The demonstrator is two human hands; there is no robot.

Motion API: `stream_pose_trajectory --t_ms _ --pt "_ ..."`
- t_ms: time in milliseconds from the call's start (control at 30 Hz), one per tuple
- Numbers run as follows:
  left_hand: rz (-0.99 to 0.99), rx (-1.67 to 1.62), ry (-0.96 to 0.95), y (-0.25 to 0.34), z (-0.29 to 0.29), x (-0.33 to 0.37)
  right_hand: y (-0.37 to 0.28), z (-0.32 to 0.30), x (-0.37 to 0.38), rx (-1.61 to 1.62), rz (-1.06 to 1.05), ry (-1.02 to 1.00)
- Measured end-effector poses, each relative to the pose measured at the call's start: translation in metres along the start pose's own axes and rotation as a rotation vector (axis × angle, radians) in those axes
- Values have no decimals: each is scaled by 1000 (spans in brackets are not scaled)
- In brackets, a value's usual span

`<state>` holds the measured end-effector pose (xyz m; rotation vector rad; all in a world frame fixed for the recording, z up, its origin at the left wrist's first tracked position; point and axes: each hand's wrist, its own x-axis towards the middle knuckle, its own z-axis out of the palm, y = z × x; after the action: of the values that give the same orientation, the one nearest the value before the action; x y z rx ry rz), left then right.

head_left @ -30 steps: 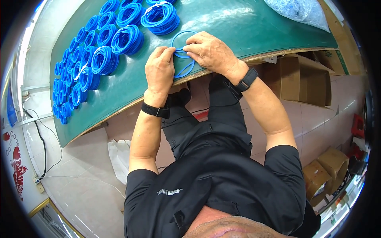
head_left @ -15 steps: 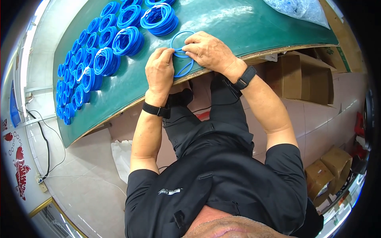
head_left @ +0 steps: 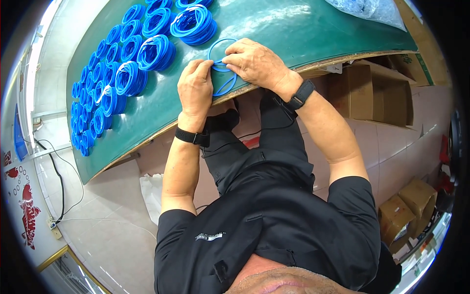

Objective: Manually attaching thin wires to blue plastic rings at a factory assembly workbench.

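My left hand (head_left: 196, 90) and my right hand (head_left: 257, 63) work close together at the near edge of the green table (head_left: 156, 98). Between them is a thin blue looped cord (head_left: 210, 50). Both hands are closed on it, thumbs against fingers. One round loop rises beyond my fingertips, and a narrower loop (head_left: 226, 91) hangs toward the table edge. Where it crosses, my fingers partly hide it. To the left stand several rows of bundled blue coils (head_left: 155, 53) of similar cord, the closest one (head_left: 193, 24) beyond my left hand.
A clear plastic bag (head_left: 372, 12) lies at the table's far right. Below the table's right side sits an open cardboard box (head_left: 387, 100), with more boxes (head_left: 416, 198) on the floor farther right. Cables (head_left: 58, 181) run along the floor at left.
The view has shifted slightly. My hands keep nearly the same pinch on the blue looped cord, with no clear change in its shape.
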<state>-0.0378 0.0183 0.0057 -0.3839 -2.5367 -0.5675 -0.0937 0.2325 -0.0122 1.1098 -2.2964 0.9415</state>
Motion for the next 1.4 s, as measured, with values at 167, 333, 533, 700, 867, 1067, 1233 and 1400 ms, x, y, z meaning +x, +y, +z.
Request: stream_pose_trajectory --t_ms 167,333,533,700,867,1067,1233,1400 --pt "4 -3 8 0 0 0 0 -2 0 -16 0 -11" --pt "-7 4 -2 2 0 -2 -2 -1 0 -16 14 -11" --pt "-5 0 -3 2 -1 -1 -2 -2 0 -14 8 -18" --pt "5 5 0 1 0 0 -2 -2 0 -14 6 -18" --pt "9 0 3 0 0 -1 0 -2 1 -21 5 -19" --pt "3 7 14 2 0 -2 -2 -1 0 -12 6 -14" --pt "-4 10 7 3 -1 1 0 -2 1 -15 -2 -15" --pt "0 -2 11 0 1 -2 0 0 0 0 36 -23"
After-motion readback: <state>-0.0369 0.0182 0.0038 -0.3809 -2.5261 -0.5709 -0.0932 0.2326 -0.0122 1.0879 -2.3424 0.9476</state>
